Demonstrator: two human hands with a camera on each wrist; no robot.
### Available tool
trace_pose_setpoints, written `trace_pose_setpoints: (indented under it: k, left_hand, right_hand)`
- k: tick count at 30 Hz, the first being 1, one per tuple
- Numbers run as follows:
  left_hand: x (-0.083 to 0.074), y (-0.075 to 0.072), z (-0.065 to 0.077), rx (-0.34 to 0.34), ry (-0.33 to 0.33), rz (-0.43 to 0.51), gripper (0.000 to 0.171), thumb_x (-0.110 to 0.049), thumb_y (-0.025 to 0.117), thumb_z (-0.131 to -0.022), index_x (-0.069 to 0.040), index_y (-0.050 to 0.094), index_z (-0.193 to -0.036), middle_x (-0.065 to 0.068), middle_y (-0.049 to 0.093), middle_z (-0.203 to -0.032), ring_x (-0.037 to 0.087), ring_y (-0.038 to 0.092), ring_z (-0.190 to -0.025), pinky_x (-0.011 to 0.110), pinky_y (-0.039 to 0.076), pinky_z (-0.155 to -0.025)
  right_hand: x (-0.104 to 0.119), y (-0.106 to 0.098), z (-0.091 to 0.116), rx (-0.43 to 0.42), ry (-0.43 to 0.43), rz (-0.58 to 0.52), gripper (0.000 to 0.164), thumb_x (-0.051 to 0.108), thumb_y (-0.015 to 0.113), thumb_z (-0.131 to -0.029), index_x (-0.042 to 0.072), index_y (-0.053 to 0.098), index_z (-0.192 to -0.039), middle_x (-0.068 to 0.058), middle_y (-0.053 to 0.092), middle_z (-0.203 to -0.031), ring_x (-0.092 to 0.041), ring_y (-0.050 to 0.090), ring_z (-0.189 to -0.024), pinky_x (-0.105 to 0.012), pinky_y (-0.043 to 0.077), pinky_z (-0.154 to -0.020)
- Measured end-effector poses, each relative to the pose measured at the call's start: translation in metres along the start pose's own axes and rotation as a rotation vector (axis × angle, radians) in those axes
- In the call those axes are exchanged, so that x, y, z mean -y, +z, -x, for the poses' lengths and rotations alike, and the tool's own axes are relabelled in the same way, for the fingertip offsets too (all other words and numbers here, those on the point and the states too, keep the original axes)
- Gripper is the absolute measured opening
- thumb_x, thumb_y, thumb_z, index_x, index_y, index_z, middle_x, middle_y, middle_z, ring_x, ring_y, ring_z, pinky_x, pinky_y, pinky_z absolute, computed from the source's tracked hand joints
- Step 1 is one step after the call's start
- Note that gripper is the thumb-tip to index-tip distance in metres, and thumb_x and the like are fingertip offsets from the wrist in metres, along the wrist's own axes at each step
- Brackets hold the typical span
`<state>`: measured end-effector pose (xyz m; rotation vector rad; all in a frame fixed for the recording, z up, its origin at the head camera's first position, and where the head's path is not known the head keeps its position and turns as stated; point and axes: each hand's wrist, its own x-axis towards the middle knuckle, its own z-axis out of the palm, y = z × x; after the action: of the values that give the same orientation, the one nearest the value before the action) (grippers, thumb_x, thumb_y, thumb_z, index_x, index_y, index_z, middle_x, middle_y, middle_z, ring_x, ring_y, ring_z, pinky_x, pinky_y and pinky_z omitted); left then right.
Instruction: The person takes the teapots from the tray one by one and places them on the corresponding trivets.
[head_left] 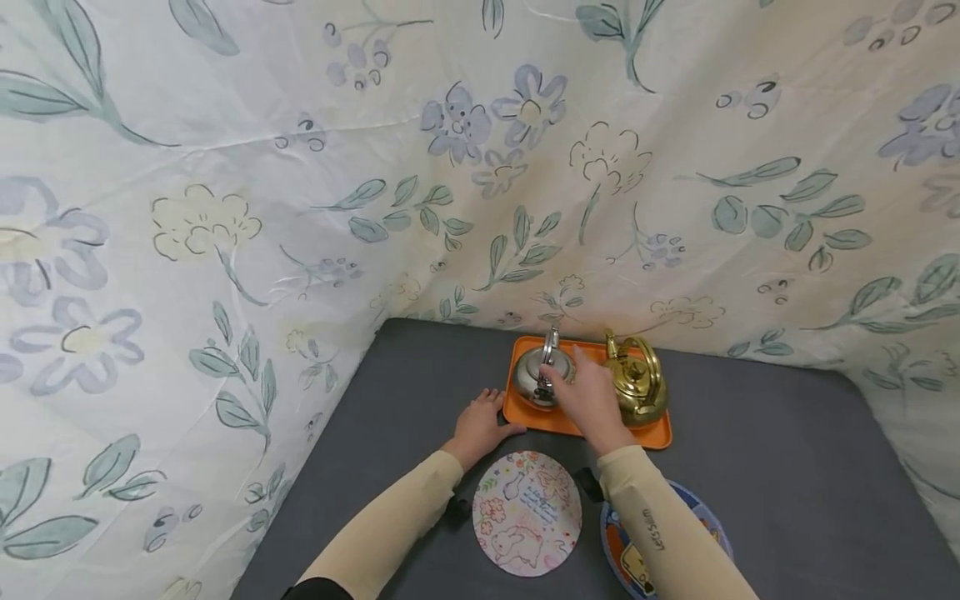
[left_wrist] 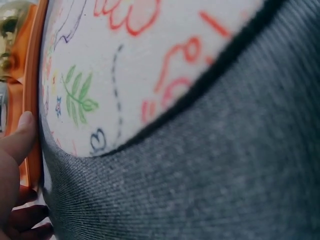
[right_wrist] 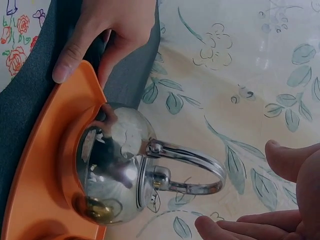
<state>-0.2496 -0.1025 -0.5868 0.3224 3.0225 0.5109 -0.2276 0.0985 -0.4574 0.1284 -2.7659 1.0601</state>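
Observation:
A silver kettle (head_left: 527, 372) with an upright loop handle stands on the left part of an orange tray (head_left: 557, 422). Beside it on the same tray is a gold kettle (head_left: 639, 385). My left hand (head_left: 480, 427) touches the tray's near left corner, its thumb against the front rim and its fingers along the left side. Over the silver kettle reaches my right hand (head_left: 592, 398). In the right wrist view this right hand (right_wrist: 305, 192) has thumb and fingers spread apart, with a gap between them and the kettle's handle (right_wrist: 200, 165).
Nearer me lies a round white board (head_left: 527, 512) with coloured drawings. A round blue-rimmed patterned item (head_left: 611, 540) is partly hidden under my right forearm. Grey cloth (head_left: 787, 483) covers the table. Floral fabric (head_left: 487, 167) hangs behind the tray and along the left.

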Motion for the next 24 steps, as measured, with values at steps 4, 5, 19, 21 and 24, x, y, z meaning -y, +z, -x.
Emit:
trace_pose_setpoints:
  k: [4, 5, 19, 21, 24]
  left_hand:
    - [-0.001, -0.002, 0.002, 0.002, 0.004, -0.008, 0.087, -0.064, 0.067, -0.087, -0.008, 0.047, -0.151, 0.015, 0.049, -0.153, 0.031, 0.04, -0.147, 0.05, 0.038, -0.116]
    - [-0.001, -0.002, 0.002, 0.0, 0.003, -0.011, 0.087, -0.064, 0.067, -0.087, -0.009, 0.048, -0.151, 0.014, 0.049, -0.153, 0.031, 0.04, -0.147, 0.05, 0.039, -0.116]
    - [0.002, -0.002, -0.005, -0.03, 0.013, 0.007, 0.088, -0.065, 0.068, -0.085, -0.009, 0.05, -0.15, 0.013, 0.053, -0.151, 0.031, 0.044, -0.144, 0.05, 0.043, -0.112]
    - [0.003, -0.001, -0.005, -0.034, 0.012, 0.006, 0.088, -0.065, 0.069, -0.085, -0.009, 0.05, -0.15, 0.012, 0.053, -0.151, 0.03, 0.044, -0.144, 0.05, 0.044, -0.112]
    - [0.002, 0.001, -0.007, -0.039, 0.006, 0.009, 0.087, -0.065, 0.069, -0.086, -0.01, 0.05, -0.15, 0.012, 0.052, -0.151, 0.03, 0.043, -0.145, 0.05, 0.043, -0.112]
  right_hand:
    - [0.002, 0.004, 0.0, -0.005, -0.005, 0.019, 0.079, 0.047, 0.065, -0.097, -0.008, 0.043, -0.148, -0.025, 0.066, -0.071, -0.037, 0.06, -0.055, -0.049, 0.054, -0.059]
    - [0.002, 0.005, -0.001, -0.01, -0.012, 0.025, 0.078, 0.047, 0.065, -0.097, -0.009, 0.044, -0.148, -0.026, 0.068, -0.077, -0.036, 0.063, -0.058, -0.049, 0.055, -0.061]
    - [0.001, 0.018, -0.019, -0.02, -0.043, 0.006, 0.073, 0.044, 0.065, -0.097, -0.013, 0.05, -0.141, -0.031, 0.07, -0.098, -0.043, 0.068, -0.081, -0.051, 0.058, -0.07]
    - [0.0, 0.021, -0.021, -0.028, -0.045, 0.004, 0.071, 0.043, 0.066, -0.098, -0.013, 0.051, -0.139, -0.034, 0.068, -0.108, -0.048, 0.067, -0.091, -0.056, 0.057, -0.076]
    - [-0.003, 0.025, -0.027, -0.037, -0.07, -0.013, 0.059, 0.039, 0.068, -0.097, -0.009, 0.059, -0.131, -0.028, 0.071, -0.096, -0.042, 0.068, -0.08, -0.05, 0.057, -0.067]
